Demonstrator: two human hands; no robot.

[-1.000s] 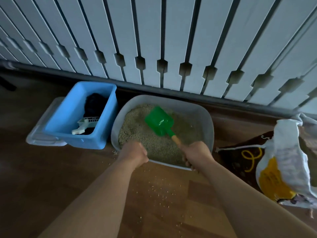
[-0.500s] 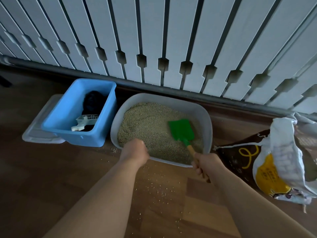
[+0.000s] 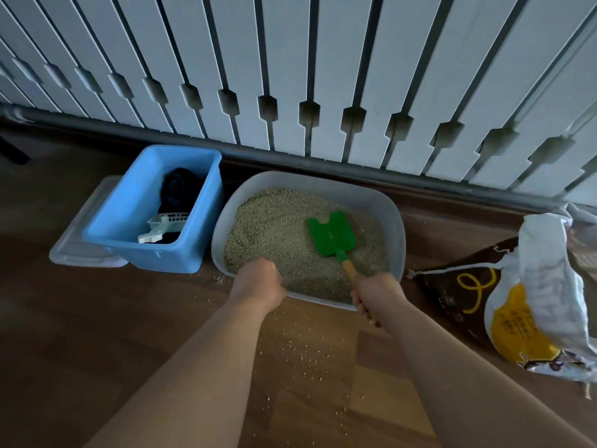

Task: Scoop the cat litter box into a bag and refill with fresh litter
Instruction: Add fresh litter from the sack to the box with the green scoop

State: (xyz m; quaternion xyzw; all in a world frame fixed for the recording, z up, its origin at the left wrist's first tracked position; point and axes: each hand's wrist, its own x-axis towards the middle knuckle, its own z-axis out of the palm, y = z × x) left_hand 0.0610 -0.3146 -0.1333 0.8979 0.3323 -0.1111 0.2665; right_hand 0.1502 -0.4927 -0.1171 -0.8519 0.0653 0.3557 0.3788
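Observation:
A grey litter box [image 3: 395, 221] stands on the floor against the wall, filled with beige litter [image 3: 277, 227]. My right hand [image 3: 376, 297] grips the wooden handle of a green scoop [image 3: 331, 233], whose blade lies face down on the litter at the right side. My left hand [image 3: 260, 281] holds the near rim of the box. To the right lies an open litter bag [image 3: 529, 299], white, yellow and brown.
A blue bin [image 3: 129, 218] left of the litter box holds a black bag [image 3: 176, 189] and a white slotted scoop [image 3: 164, 223]. A clear lid [image 3: 72, 250] lies under the bin. Spilled grains [image 3: 300, 350] dot the wooden floor. White slatted panelling [image 3: 290, 76] backs everything.
The green scoop swung from the box's upper middle, bowl up, to the right side, blade down on the litter. My right hand drew back over the near rim. My left hand stayed.

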